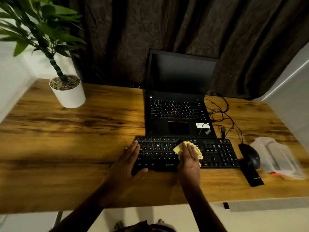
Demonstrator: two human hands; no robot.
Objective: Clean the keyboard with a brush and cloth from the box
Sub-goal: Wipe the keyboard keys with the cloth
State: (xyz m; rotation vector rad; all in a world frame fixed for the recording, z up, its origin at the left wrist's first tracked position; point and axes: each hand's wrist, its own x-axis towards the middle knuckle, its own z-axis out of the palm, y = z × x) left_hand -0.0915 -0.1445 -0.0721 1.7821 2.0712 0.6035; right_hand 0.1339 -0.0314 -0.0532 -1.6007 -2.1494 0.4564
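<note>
Keyboard (217, 153), black – lay on wooden desk (75, 139), just in front of open laptop (177, 104). Yellow cloth (178, 148) crumpled on its middle keys, pressed under right hand (189, 159), fingers straight and together. Left hand (127, 163) rested flat on keyboard's left end, fingers extended. Mouse (250, 156) and clear plastic box (277, 156) to the right – potted plant (68, 92) far left, dark curtain (133, 39) behind
</note>
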